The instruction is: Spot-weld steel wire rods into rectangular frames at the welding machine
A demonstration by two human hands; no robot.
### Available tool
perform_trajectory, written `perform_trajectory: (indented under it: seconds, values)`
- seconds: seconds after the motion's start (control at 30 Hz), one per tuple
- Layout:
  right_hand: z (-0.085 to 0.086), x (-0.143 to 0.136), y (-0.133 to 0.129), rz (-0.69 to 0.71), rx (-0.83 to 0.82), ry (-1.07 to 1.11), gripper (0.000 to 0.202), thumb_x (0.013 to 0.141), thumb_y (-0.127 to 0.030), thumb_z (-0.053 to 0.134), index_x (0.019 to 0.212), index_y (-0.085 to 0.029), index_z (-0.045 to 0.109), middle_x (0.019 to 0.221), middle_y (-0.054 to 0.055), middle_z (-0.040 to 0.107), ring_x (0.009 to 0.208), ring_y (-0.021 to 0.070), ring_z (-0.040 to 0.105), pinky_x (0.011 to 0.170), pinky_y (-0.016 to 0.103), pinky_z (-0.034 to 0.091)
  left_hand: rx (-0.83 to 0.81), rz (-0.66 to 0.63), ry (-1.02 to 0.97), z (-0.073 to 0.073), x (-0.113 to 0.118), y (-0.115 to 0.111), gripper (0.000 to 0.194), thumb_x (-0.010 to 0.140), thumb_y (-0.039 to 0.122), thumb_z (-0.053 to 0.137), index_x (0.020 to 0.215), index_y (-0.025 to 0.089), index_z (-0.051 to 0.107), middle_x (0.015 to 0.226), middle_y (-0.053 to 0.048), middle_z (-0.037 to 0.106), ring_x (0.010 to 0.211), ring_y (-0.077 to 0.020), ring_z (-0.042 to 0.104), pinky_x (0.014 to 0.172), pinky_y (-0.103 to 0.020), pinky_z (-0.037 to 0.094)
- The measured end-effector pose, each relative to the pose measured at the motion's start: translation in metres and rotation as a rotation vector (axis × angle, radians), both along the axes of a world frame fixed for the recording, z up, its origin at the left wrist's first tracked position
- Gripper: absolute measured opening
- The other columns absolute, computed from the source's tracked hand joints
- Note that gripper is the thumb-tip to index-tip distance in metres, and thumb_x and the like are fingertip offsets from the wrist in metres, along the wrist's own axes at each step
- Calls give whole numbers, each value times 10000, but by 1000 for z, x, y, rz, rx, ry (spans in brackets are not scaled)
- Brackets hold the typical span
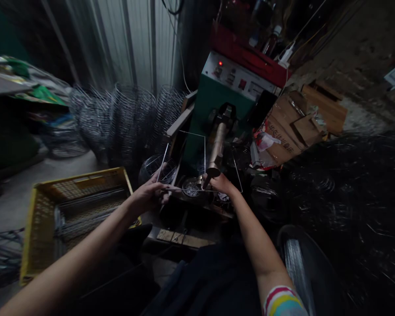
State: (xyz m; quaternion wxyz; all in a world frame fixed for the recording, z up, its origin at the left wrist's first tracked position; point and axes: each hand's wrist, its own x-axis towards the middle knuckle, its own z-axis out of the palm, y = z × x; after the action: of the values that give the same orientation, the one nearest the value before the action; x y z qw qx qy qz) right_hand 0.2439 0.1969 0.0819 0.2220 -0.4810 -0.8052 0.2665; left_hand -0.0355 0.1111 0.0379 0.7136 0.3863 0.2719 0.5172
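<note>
A thin bent-wire frame (204, 160) spans both hands in front of a green machine that looks like a spot welder (228, 83). My left hand (153, 191) is closed on the frame's left corner, where wires meet. Beneath the tip of the machine's thick metal arm (218, 147), my right hand (220, 182) has its fingers bent at the wire; the arm tip partly hides them, but they appear pinched on it. A small round dish of metal bits (191, 188) lies between my hands, just below the frame.
A yellow crate (39, 224) with wire pieces stands at left. Stacked wire baskets (131, 118) line the back wall. Cardboard boxes (291, 127) sit right of the machine. A dark heap of wirework (355, 188) fills the right side. A round wire piece (148, 169) is beside my left hand.
</note>
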Motion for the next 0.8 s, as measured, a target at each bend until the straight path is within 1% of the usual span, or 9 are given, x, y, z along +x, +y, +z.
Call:
perform_trajectory:
  seconds: [0.07,0.17,0.3,0.47,0.6,0.73,0.8]
  values:
    - [-2,-6,3,41,-6,42,293,901,-409,582,750,-158,583,750,-2,611,760,170,582,697,223,439,15,-11,-3,-1,-2,0,977,821,83,589,1584,222,-4,877,-133,769,507,-138,629,493,-214,505]
    - [-8,-7,2,114,-33,160,363,849,-506,603,742,-161,562,753,-5,574,748,169,545,712,241,433,22,-19,-19,-3,-5,0,959,825,76,577,1585,226,13,876,-129,768,519,-133,631,507,-213,512]
    - [-14,-4,5,119,-82,223,416,805,-569,633,758,-160,571,729,-14,542,721,172,528,680,251,420,-29,14,-32,-5,-7,2,946,792,65,584,1584,201,84,851,-138,766,497,-138,621,484,-210,505]
    - [-17,-2,12,113,-140,253,391,784,-533,674,727,-163,561,713,-13,545,696,172,533,620,240,413,-54,8,-29,-6,-6,6,913,787,84,595,1576,214,154,892,-156,766,491,-135,614,467,-207,496]
    - [-14,-1,11,117,-185,254,358,804,-505,668,748,-156,609,707,11,598,702,197,576,620,256,451,-41,7,-39,-5,-6,8,909,770,81,611,1568,205,194,842,-140,765,501,-141,622,470,-202,493]
    - [-10,-3,5,104,-167,272,346,805,-488,669,749,-150,627,707,18,621,686,200,602,598,249,456,-24,10,-23,-6,-7,10,899,778,101,619,1566,239,209,835,-118,770,466,-128,601,462,-205,490]
    - [-9,-5,1,74,-158,239,329,818,-459,663,717,-149,618,662,8,607,633,183,598,572,235,444,-14,5,-1,-5,-7,10,896,780,117,623,1566,247,214,827,-107,773,450,-127,594,447,-201,480]
